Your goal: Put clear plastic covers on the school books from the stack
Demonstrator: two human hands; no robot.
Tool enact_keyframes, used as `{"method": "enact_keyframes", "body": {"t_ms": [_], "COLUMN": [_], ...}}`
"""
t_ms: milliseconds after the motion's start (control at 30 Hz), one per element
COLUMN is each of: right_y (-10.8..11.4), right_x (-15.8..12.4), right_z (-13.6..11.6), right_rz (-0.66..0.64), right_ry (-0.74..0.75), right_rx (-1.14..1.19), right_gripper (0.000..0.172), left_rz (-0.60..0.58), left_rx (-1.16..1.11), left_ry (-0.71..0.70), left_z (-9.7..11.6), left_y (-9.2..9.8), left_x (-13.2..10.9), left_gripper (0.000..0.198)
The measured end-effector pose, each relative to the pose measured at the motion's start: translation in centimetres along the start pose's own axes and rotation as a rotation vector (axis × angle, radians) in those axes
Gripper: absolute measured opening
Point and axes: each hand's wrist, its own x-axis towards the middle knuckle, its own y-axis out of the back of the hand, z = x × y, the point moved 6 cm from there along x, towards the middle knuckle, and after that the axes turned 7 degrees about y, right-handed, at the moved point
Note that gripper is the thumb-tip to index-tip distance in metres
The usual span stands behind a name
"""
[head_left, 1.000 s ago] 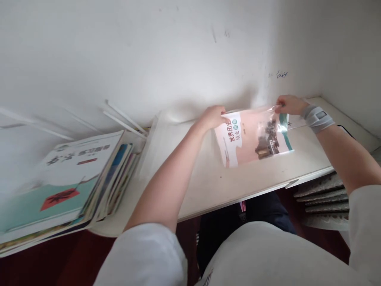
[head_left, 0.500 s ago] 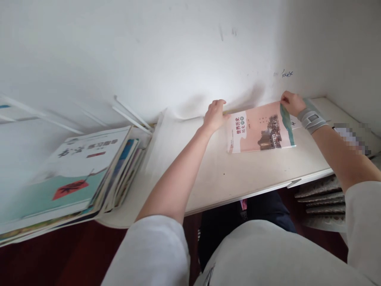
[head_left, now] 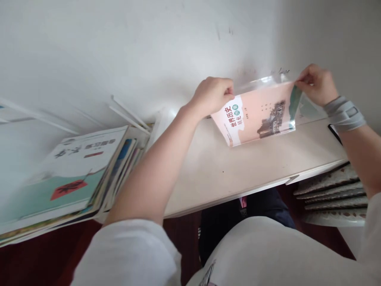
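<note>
A thin pink workbook [head_left: 253, 117] with Chinese lettering, a building picture and a green strip hangs tilted just above the white desk. My left hand [head_left: 212, 95] pinches its upper left corner between thumb and fingers. At the upper right corner, my right hand [head_left: 318, 85] pinches it too, with a grey band [head_left: 345, 113] round that wrist. A clear plastic cover [head_left: 262, 82] shows along the workbook's top edge, catching the light.
The white desk [head_left: 208, 178] runs along a white wall [head_left: 178, 47]. On the left lies a stack of books [head_left: 98, 159], beside a white rack [head_left: 127, 117]. A dark-edged flat object [head_left: 335, 134] lies near my right wrist. Patterned cushion-like layers [head_left: 333, 190] sit below the desk at right.
Both hands have raised the workbook's top edge off the desk, tilting it up. My left hand has closed on its corner; my right hand has moved up and right.
</note>
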Motion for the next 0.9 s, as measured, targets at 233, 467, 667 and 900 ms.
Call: {"method": "enact_keyframes", "body": {"t_ms": [233, 467, 667, 900], "right_y": [2.1, -6.7, -9.1, -7.5], "right_x": [-13.6, -26.9, -29.4, -30.8], "right_z": [-8.4, -9.8, -8.3, -7.4], "right_rz": [-0.463, -0.539, -0.455, -0.427], "right_ry": [0.399, 0.284, 0.168, 0.226], "right_rx": [-0.367, -0.249, -0.14, -0.072], "right_gripper": [0.03, 0.047, 0.046, 0.042], "left_rz": [0.173, 0.168, 0.216, 0.172], "left_rx": [0.249, 0.045, -0.05, -0.044], "left_ry": [-0.487, -0.358, -0.263, -0.263], "left_z": [11.5, 10.4, 6.9, 6.2], "left_y": [-2.7, -12.9, -13.6, -13.6], "left_x": [-17.8, -26.5, -28.0, -28.7], "left_gripper": [0.023, 0.02, 0.027, 0.033]}}
